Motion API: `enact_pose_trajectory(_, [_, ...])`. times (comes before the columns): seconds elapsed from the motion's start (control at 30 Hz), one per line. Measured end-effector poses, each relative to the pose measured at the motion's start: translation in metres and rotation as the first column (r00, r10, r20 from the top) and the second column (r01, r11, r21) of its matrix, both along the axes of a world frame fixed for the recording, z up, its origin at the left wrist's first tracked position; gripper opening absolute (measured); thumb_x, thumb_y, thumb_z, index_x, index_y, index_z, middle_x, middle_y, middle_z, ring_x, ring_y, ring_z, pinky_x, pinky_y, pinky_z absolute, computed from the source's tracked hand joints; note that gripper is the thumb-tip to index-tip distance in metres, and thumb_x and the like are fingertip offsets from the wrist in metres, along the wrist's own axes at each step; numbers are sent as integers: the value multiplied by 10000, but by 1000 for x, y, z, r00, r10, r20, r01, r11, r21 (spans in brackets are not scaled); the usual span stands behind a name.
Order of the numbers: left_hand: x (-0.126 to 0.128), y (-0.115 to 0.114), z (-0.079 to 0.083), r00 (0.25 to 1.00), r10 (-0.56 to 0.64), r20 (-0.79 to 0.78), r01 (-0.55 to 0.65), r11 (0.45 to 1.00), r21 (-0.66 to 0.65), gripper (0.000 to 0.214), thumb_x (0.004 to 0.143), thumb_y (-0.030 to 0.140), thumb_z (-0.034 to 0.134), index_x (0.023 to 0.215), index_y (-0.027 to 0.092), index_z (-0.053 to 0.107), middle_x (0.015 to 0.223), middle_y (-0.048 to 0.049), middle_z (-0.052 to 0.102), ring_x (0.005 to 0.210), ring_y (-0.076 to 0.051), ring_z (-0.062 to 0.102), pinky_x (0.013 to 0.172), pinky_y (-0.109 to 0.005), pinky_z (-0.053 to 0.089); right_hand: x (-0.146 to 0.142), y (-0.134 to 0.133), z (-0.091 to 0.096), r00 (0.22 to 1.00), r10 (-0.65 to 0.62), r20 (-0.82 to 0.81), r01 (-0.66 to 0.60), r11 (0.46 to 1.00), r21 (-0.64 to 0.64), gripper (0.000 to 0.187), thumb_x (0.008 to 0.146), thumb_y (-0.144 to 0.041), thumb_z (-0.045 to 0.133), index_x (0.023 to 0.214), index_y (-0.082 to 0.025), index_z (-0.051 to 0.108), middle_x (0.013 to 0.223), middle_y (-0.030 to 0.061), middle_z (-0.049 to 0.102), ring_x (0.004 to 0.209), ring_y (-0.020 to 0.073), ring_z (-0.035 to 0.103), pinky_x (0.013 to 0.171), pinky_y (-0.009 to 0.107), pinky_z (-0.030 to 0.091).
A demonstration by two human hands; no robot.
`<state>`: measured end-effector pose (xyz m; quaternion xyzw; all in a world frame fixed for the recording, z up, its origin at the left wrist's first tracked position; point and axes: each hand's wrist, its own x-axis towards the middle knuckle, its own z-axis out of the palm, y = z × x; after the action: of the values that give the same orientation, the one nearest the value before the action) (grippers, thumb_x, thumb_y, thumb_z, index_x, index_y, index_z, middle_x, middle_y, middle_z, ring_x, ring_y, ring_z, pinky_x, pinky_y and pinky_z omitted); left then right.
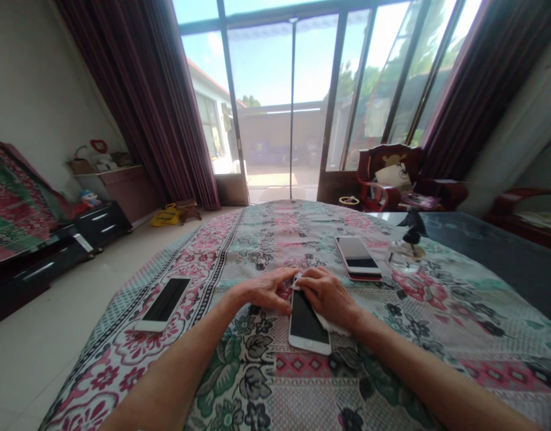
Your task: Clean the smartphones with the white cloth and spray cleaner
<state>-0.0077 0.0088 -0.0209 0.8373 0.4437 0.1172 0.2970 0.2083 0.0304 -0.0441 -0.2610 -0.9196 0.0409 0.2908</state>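
A white smartphone (pixel 308 323) with a dark screen lies face up on the flowered tablecloth in front of me. My left hand (pixel 269 288) rests along its left edge, thumb and fingers spread apart and touching its side. Over the phone's upper end, my right hand (pixel 324 293) presses a white cloth or tissue (pixel 333 327) onto the screen. Part of that white piece shows under the palm, and a bit pokes out at the fingertips. The top of the phone is hidden by my fingers.
To the left lies another white phone (pixel 164 304), screen up. Stacked phones (pixel 357 258) lie beyond my right hand. Beside them stands a clear glass jar (pixel 401 256) with a dark object on it. The tablecloth (pixel 257 383) covers the round table; a dark tabletop (pixel 468 239) adjoins at right.
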Motion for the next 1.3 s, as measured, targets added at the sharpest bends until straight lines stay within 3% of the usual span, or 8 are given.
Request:
enact_pose_trajectory(0.17, [-1,-2,1,999,9,50,-7,1000,-30,1117,634,465,767,1504,199,119,1555,-97,223,1418,-300,221,1175,-425,188,-4,10,4,999,-3,34,4,1000,-5,233,898,-152,473,901,-208,699,913,54,654,876,180,552,837,344,433])
enact_pose_trajectory(0.33, [-3,1,-3,999,4,39,-3,1000,-20,1070,641,478,761,1494,217,170,1573,-74,154,1432,-292,175,1179,-429,175,10,-23,9,990,110,84,-103,992,-75,239,920,-187,457,929,-220,694,920,46,645,879,176,547,847,352,430])
enact_pose_trajectory(0.5, [-3,1,-3,1000,22,21,-21,1000,-23,1074,633,495,768,1490,191,195,1569,-98,150,1431,-291,183,1175,-429,182,27,-45,6,988,143,61,-134,982,-131,250,929,-193,445,1000,-243,680,945,44,646,893,174,554,837,353,442])
enact_pose_trajectory(0.83, [-4,3,-6,999,-1,45,1,1000,-6,1070,627,494,772,1491,264,184,1574,-59,145,1430,-306,176,1170,-461,182,10,3,4,999,34,1,-34,999,-37,237,903,-184,471,937,-227,701,877,49,662,848,175,585,800,342,466])
enact_pose_trajectory(1.0, [-3,3,-5,999,9,38,-9,1000,-12,1077,621,469,772,1494,251,179,1566,-71,181,1423,-323,194,1169,-475,177,-1,11,4,1000,-9,21,9,1000,-12,235,898,-180,482,938,-239,705,910,43,667,861,172,586,809,332,456])
enact_pose_trajectory(1.17, [-2,2,-5,999,8,33,-8,1000,-1,1065,628,470,769,1488,184,209,1565,-104,162,1428,-314,178,1174,-444,170,6,-12,7,996,64,56,-60,996,-65,236,910,-182,474,948,-229,701,915,43,660,871,172,576,831,349,453])
enact_pose_trajectory(1.3, [-2,1,-4,999,13,40,-14,1000,2,1046,632,461,774,1485,234,214,1569,-68,159,1428,-307,185,1171,-445,185,20,-42,6,988,149,28,-144,980,-134,248,925,-201,463,1004,-257,690,954,44,663,892,170,580,825,353,473])
